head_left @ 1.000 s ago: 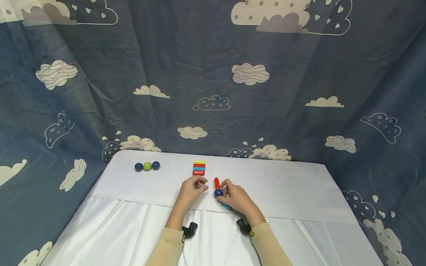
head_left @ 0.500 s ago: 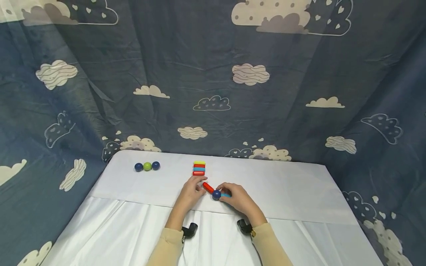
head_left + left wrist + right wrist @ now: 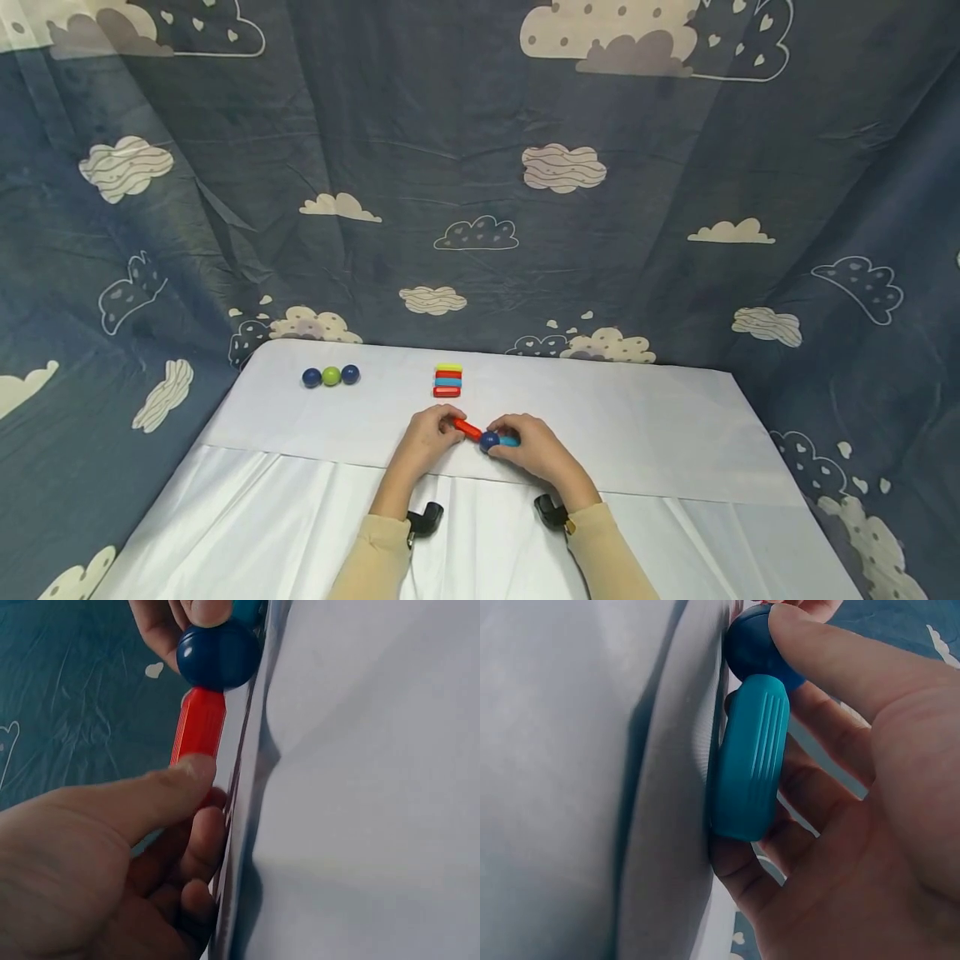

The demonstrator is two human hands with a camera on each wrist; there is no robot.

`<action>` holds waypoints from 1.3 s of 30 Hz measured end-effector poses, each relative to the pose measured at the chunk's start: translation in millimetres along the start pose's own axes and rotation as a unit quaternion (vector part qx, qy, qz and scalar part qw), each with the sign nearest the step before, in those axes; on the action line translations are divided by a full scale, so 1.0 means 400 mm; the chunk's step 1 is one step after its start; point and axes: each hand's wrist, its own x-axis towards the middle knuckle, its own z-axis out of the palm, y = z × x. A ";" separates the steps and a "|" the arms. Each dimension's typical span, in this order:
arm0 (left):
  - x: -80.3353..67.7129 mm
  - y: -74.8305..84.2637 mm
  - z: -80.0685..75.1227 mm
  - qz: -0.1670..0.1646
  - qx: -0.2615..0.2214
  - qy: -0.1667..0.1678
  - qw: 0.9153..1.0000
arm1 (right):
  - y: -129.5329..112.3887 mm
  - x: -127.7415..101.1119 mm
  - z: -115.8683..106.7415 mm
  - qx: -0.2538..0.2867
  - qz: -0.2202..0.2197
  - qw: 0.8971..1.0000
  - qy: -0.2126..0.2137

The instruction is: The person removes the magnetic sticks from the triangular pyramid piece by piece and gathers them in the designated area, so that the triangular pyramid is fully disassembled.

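Observation:
A dark blue ball (image 3: 489, 442) has a red stick (image 3: 199, 727) attached on one side and a light blue stick (image 3: 751, 761) on the other. My left hand (image 3: 429, 435) pinches the free end of the red stick between thumb and fingers. The thumb of my right hand (image 3: 534, 443) presses the ball, with fingers curled behind it, so the ball is pinched. In the right wrist view the light blue stick lies along the inside of the right fingers, its ridged side showing. The joined pieces are held low over the white table.
Farther back on the white table (image 3: 637, 425) lies a row of short sticks (image 3: 447, 382) in yellow, red and blue. To the left, two dark blue balls (image 3: 312, 377) flank a green ball (image 3: 332, 376). A dark cloud-print curtain (image 3: 480, 167) hangs behind the table.
The joined ball and sticks have turned, the red stick swinging from pointing away to pointing left. My left hand has taken hold of the red stick's end; the right hand keeps gripping the ball.

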 end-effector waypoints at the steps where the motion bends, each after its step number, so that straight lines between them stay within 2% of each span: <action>1: -0.001 0.000 -0.003 0.001 -0.002 -0.003 1.000 | 0.000 0.001 -0.001 -0.001 0.001 1.000 0.002; 13: 0.001 -0.004 -0.020 -0.008 -0.025 -0.026 0.999 | 0.003 0.004 -0.005 -0.003 0.022 0.999 0.035; 29: -0.004 -0.015 -0.024 -0.011 -0.033 -0.053 0.998 | 0.011 0.002 0.003 0.005 0.026 0.999 0.033; 34: -0.005 -0.021 -0.025 -0.008 -0.054 -0.070 0.996 | 0.016 0.003 0.005 -0.006 0.027 0.999 0.038; 37: -0.006 -0.023 -0.025 -0.008 -0.070 -0.066 0.995 | 0.017 0.004 0.005 -0.005 0.027 0.999 0.041; 39: -0.006 -0.022 -0.025 -0.013 -0.078 -0.051 0.996 | 0.016 0.004 0.005 -0.003 0.025 0.999 0.042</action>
